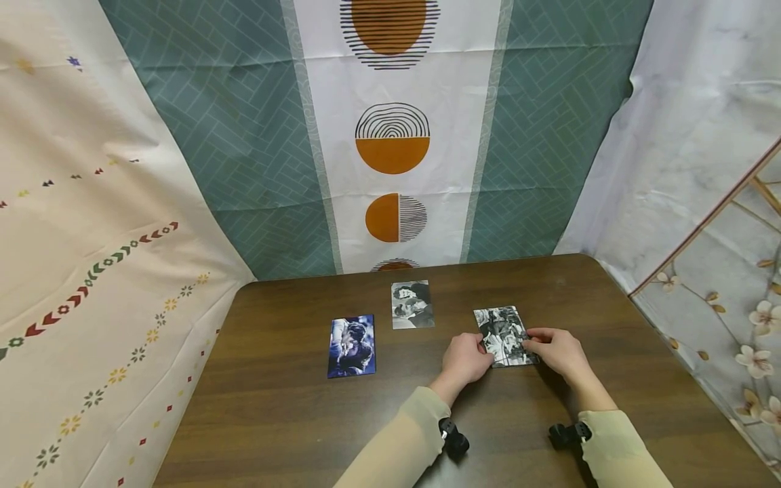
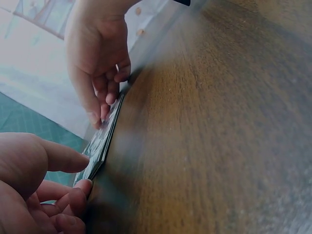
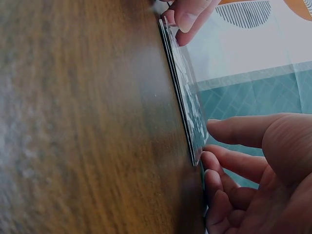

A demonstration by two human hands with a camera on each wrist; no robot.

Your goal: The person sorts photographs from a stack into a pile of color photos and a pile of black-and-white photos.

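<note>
A small stack of black-and-white photo cards lies toward the right side of the brown table, a little tilted to the viewer. My left hand pinches its left edge near the front corner, thumb over the top face. At the opposite edge, my right hand grips the cards between thumb and fingers. The left wrist view shows the stack edge-on, with layered edges low over the wood. From the right wrist, the card stack has the same thin layers, with fingertips right at both ends.
To the left on the table lie a blue-toned picture card and, farther back, another black-and-white photo card. Patterned cloths hang at the back and both sides. Each wrist wears a small black camera.
</note>
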